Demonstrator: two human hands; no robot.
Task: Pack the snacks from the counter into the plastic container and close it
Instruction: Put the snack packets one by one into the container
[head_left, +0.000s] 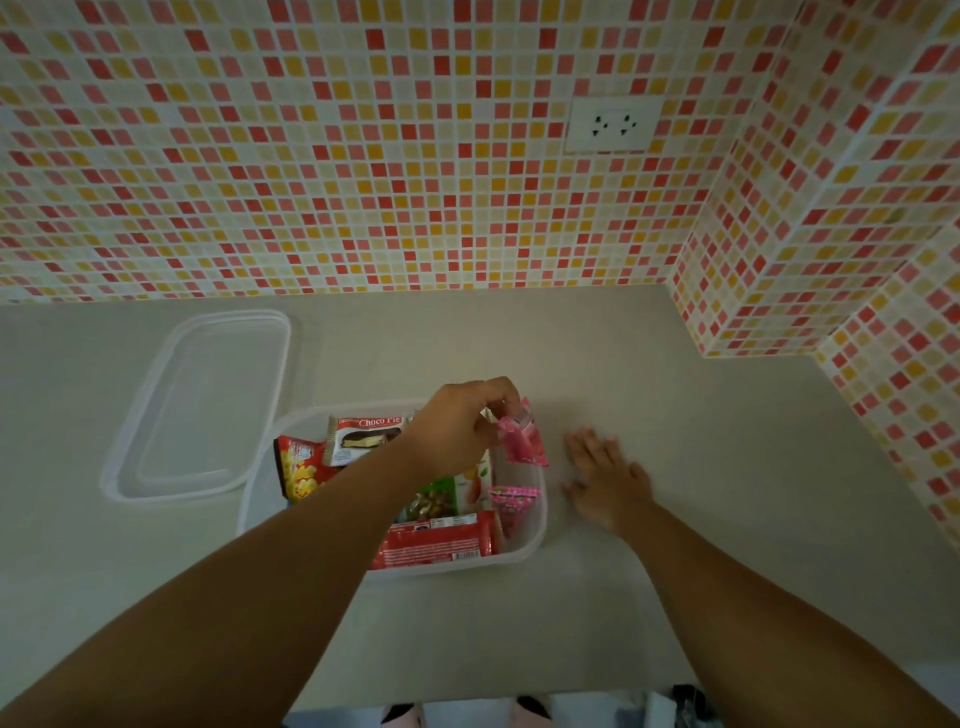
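Counter (675, 467): "Choco Pie" pack (363, 439) lies in clear container (537, 525).

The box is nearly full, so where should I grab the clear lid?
Take the lid by its near right corner, coming from the container side. It lies flat on the counter, so only the raised rim gives the fingers purchase.

Legible text: "Choco Pie" in white letters on the red band of a white snack wrapper (363, 439) lying in the container (524, 551). Print on the other wrappers is too small or blurred to read.
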